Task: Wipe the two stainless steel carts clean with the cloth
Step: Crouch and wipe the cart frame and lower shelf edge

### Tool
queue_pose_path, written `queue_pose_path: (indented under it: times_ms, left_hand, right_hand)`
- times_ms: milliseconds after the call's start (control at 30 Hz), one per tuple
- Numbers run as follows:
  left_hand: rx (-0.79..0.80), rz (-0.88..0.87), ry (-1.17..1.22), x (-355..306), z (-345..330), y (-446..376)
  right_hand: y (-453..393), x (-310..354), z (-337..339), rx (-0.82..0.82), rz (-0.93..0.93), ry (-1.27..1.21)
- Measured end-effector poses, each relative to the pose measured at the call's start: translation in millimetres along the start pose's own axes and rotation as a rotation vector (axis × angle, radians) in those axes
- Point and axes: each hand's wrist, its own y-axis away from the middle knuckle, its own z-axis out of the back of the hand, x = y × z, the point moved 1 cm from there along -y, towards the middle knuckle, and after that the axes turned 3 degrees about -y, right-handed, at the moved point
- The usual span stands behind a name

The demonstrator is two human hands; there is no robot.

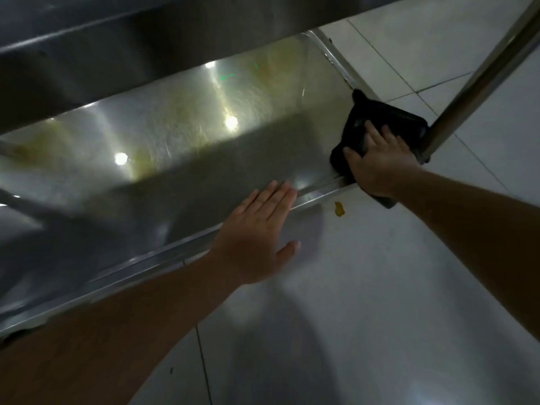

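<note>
We see the cart (181,147) cut off at the left edge. The right hand (377,168) hides part of the cloth (388,118).

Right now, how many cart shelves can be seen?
2. The lower shelf carries yellowish smears; the right hand presses the dark cloth at its right corner, the left hand lies flat over its front rim. An upper shelf overhangs it. Others may be out of view.
</note>
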Motion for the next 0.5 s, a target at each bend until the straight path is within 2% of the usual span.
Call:
queue_pose_path:
  times_ms: [167, 333, 400, 500]
  left_hand:
    - [0.054, 0.001, 0.040, 3, -2, -3]
    - [0.033, 0.004, 0.043, 3, -4, -2]
    - [0.023, 0.009, 0.033, 1, -4, -2]
    - [0.029, 0.007, 0.027, 0, -4, -1]
  right_hand:
    - [-61, 15, 19, -0.024, 0.059, 0.032]
    - [-73, 65, 12, -0.088, 0.144, -0.007]
    - [-64, 103, 4, -0.075, 0.272, -0.001]
    - [-39, 152, -13, -0.005, 0.571, 0.042]
